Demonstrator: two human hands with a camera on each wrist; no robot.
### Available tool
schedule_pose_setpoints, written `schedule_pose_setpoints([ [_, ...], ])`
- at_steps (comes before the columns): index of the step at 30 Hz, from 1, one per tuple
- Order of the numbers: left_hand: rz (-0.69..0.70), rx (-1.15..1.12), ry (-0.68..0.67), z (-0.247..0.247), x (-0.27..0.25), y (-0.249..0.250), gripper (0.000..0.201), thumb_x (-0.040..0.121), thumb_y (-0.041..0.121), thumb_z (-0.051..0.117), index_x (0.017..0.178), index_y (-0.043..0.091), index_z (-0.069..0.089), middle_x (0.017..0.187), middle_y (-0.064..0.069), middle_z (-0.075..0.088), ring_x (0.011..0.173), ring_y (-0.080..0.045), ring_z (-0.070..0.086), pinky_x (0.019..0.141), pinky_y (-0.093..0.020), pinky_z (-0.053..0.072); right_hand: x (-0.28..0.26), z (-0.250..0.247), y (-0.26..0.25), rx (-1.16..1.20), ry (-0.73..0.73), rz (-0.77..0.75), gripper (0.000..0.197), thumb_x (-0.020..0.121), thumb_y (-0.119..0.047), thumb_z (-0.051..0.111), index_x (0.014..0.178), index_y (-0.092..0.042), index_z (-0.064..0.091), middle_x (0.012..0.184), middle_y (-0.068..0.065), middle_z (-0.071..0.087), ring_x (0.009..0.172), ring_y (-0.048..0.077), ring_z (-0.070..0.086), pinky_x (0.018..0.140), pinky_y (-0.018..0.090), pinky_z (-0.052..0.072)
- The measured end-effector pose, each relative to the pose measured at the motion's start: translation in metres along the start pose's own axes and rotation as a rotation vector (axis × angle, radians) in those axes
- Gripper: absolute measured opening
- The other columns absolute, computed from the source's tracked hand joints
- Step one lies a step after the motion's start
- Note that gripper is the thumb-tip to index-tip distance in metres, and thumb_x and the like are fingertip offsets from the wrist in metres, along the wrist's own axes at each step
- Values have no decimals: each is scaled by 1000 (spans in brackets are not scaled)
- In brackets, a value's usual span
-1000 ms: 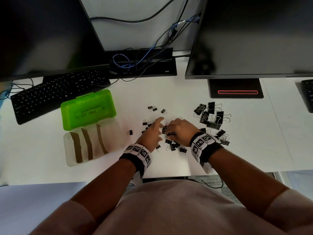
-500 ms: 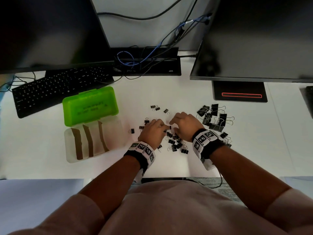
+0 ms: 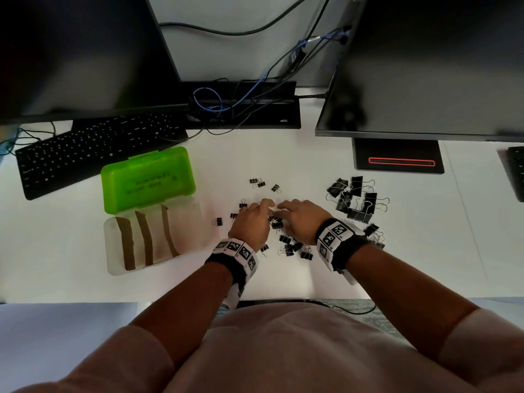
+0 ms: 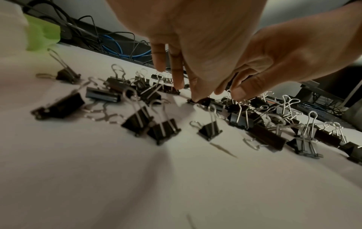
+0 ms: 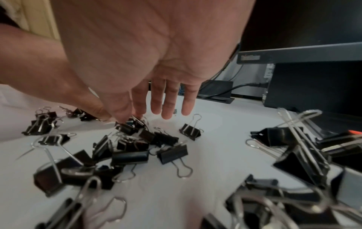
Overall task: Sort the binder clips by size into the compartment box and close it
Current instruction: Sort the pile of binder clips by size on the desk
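Small black binder clips (image 3: 289, 245) lie scattered mid-table, and a pile of large clips (image 3: 354, 199) sits to their right. The compartment box (image 3: 184, 222) stands open at the left, its clear base split by brown dividers and its green lid (image 3: 147, 180) tipped back. Both hands hover side by side over the small clips. My left hand (image 3: 252, 219) (image 4: 188, 74) points its straight fingers down, one tip touching a small clip (image 4: 203, 101). My right hand (image 3: 300, 215) (image 5: 137, 106) pinches a small clip (image 5: 127, 126) between thumb and forefinger, with its other fingers hanging straight.
A black keyboard (image 3: 93, 154) lies behind the box under the left monitor (image 3: 79, 52). A second monitor (image 3: 431, 66) and its stand (image 3: 397, 160) are at the back right. A cable tray (image 3: 241, 109) with wires runs between them. The table's near edge is at my body.
My left hand has drawn its stretched forefinger back in, and both hands have closed in on the same spot in the small clips. The box and the large clips have not moved.
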State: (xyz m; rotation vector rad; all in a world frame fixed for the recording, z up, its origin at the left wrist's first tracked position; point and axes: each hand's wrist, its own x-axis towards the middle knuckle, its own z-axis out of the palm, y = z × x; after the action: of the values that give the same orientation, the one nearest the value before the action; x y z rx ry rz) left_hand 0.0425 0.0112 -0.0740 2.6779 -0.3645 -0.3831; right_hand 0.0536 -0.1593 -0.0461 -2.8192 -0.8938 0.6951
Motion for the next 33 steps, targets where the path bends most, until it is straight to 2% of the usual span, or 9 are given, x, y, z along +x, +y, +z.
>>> schedule_pose_setpoints([
  [4,14,90,33,-2,0,-8,42,82,3,51,120,22,47,101,7,69,105,-18,54,86,-28,36,0,4,-4,-116,2,-35,35,94,-29,41,126,-22,53,130,4,52,117,26,48,95,38,38],
  [8,63,203,38,-11,-2,-17,29,84,7,53,104,25,62,94,7,70,105,-19,51,83,-31,34,-2,8,-3,-162,31,-66,32,94,-28,41,121,-16,54,123,8,57,110,28,52,91,40,40],
  [13,66,125,103,-24,-11,-31,19,84,14,57,97,23,68,100,5,70,102,-22,53,80,-36,39,-2,2,3,-236,123,-76,28,85,-31,42,84,-17,67,94,4,66,86,25,61,74,35,47],
  [16,74,79,194,-24,-26,-37,21,84,20,57,104,22,62,108,7,64,106,-19,51,80,-34,44,1,2,-8,-159,185,-196,25,82,-36,45,83,-24,68,93,-2,65,84,19,61,72,32,50],
  [19,124,42,207,-12,-45,-34,32,78,34,62,109,23,59,119,5,57,116,-17,44,94,-37,42,4,12,-20,-122,133,-330,23,83,-36,47,83,-30,69,93,-6,65,85,17,62,70,30,49],
  [22,146,34,81,3,-57,-28,40,75,52,62,107,29,61,135,4,47,134,-23,31,112,-46,22,5,16,-17,-146,69,-309,5,75,-30,67,77,-27,71,90,-6,67,87,19,62,68,32,48],
  [26,137,11,34,7,-57,-24,27,79,50,61,96,30,66,140,4,45,140,-22,24,114,-50,17,2,15,-11,-212,65,-271,6,71,-32,71,69,-27,68,80,-8,67,80,17,62,64,30,47],
  [30,130,-30,189,-5,-61,-27,20,84,35,57,100,24,60,127,4,51,128,-20,38,108,-46,30,-5,18,-15,-83,120,-288,17,79,-40,64,89,-27,70,94,-8,67,91,17,61,78,31,48],
  [33,307,-35,204,-13,-71,-22,23,83,46,59,86,23,57,100,5,54,95,-14,48,82,-33,39,-6,21,-23,-88,118,-320,26,79,-47,61,96,-29,67,95,-9,65,89,15,60,79,31,49],
])
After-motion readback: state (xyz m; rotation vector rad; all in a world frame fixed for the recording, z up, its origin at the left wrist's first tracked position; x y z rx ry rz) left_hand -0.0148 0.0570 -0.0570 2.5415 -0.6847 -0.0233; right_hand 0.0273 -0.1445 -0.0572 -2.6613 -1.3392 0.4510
